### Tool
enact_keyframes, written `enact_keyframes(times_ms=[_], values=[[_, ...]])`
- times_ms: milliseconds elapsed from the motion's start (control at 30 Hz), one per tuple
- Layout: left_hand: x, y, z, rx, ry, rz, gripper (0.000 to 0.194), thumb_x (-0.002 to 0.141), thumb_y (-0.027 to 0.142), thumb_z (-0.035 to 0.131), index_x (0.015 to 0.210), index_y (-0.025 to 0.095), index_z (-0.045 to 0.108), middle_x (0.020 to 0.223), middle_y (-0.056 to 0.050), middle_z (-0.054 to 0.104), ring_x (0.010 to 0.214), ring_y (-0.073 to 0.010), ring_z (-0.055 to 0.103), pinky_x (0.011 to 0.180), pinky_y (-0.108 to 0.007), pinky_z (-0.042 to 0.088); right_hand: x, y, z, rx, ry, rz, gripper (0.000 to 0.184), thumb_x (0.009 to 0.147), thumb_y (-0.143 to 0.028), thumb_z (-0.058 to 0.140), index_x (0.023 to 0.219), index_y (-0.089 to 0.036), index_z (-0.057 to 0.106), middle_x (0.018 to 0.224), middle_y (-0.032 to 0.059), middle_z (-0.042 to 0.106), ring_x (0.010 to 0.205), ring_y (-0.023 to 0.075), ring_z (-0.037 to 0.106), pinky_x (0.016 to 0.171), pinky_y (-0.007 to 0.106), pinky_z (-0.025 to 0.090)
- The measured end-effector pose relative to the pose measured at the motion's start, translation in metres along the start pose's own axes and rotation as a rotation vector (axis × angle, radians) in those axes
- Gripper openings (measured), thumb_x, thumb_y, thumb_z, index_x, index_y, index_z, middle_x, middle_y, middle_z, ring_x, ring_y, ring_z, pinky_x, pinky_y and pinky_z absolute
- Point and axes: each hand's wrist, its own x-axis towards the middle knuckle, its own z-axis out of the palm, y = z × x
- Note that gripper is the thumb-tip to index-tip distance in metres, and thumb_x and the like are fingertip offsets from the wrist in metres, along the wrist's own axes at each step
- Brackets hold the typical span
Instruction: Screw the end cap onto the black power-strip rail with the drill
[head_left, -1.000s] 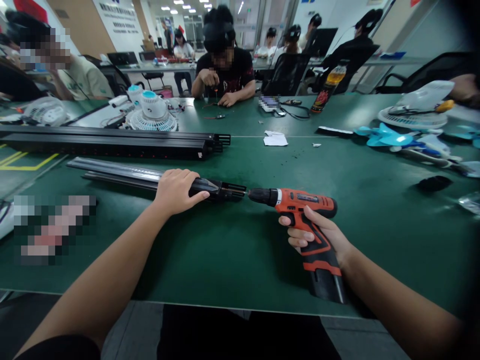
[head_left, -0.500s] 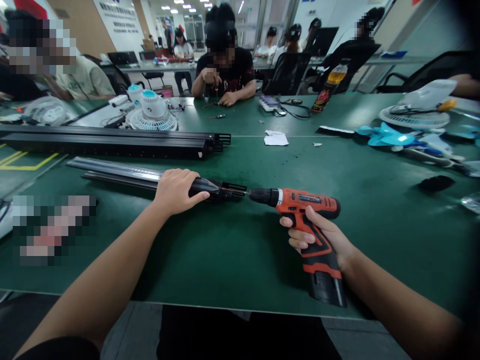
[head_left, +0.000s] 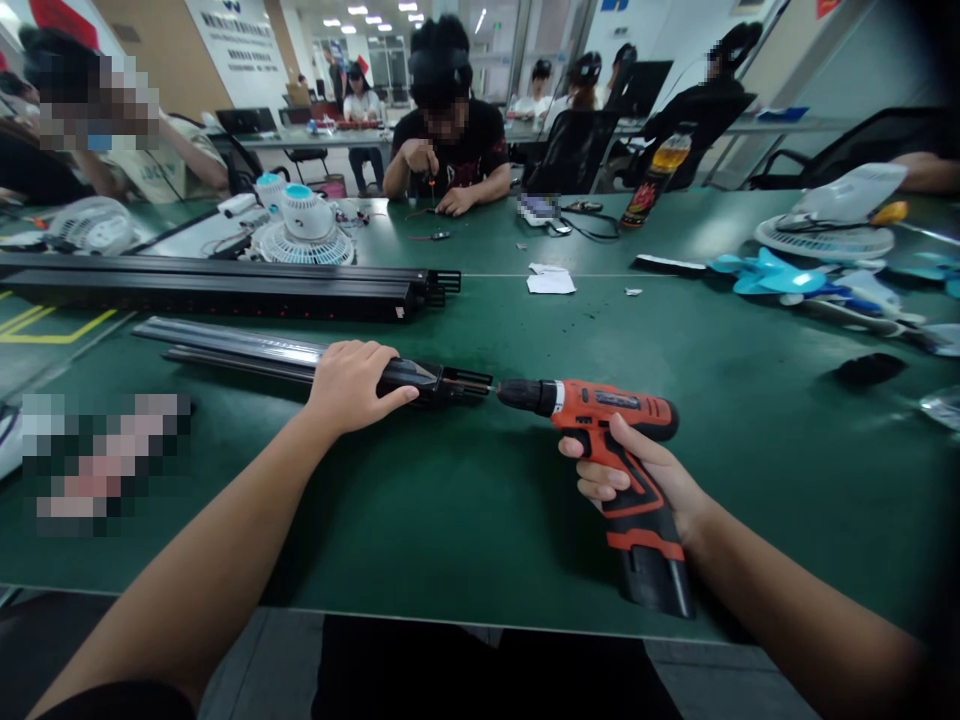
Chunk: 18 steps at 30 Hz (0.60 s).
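My left hand (head_left: 354, 385) is wrapped over a long black profile (head_left: 247, 345), its thumb lying along the top, and presses it to the table. The profile's right end has a slotted black end piece (head_left: 466, 382). In my right hand (head_left: 637, 460) is an orange and black cordless drill (head_left: 615, 400), gripped by the handle with the index finger at the trigger. The drill's chuck points left, and its bit meets or nearly meets the end piece; I cannot tell whether they touch. The battery base hangs toward the table's near edge.
Several more black profiles (head_left: 225, 290) lie behind. White fan parts (head_left: 300, 225) stand at the back left, with blue fan blades (head_left: 772, 272) at the right. Paper scraps (head_left: 551, 279) and a bottle (head_left: 657, 180) are farther back. A person (head_left: 450, 150) works across the green table (head_left: 450, 520).
My hands, the profile and the drill stay nearly in place. The view has shifted slightly, and the person at the far left has moved their head and arm.
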Motion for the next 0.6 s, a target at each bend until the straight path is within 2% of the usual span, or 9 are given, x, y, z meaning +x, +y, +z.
enact_keyframes(times_ms=[200, 400, 600], values=[[0.0003, 0.0013, -0.0011, -0.005, 0.001, -0.007, 0.060, 0.093, 0.074, 0.046, 0.115, 0.023, 0.068, 0.105, -0.012, 0.073, 0.101, -0.0339, 0.065, 0.096, -0.050, 0.043, 0.0004, 0.0015, 0.0012, -0.019, -0.014, -0.054, 0.045, 0.090, -0.058, 0.076, 0.098, -0.014, 0.069, 0.057, -0.0070, 0.037, 0.054, 0.0093, 0.032, 0.055, 0.018, 0.045], [0.0002, 0.0001, -0.0008, -0.008, 0.001, 0.002, 0.065, 0.094, 0.074, 0.045, 0.116, 0.019, 0.069, 0.109, -0.014, 0.074, 0.102, -0.0360, 0.065, 0.096, -0.051, 0.044, 0.0008, 0.0012, -0.0017, -0.015, -0.020, -0.011, 0.047, 0.090, -0.061, 0.074, 0.100, -0.015, 0.066, 0.056, -0.0080, 0.032, 0.055, 0.0106, 0.036, 0.053, 0.019, 0.042], [0.0001, 0.0012, -0.0017, 0.005, 0.007, -0.006, 0.060, 0.094, 0.073, 0.045, 0.113, 0.022, 0.068, 0.108, -0.012, 0.074, 0.100, -0.0338, 0.065, 0.096, -0.049, 0.044, 0.0008, 0.0011, -0.0016, -0.034, 0.014, -0.016, 0.046, 0.090, -0.061, 0.074, 0.099, -0.017, 0.065, 0.056, -0.0077, 0.032, 0.054, 0.0111, 0.035, 0.052, 0.021, 0.041]])
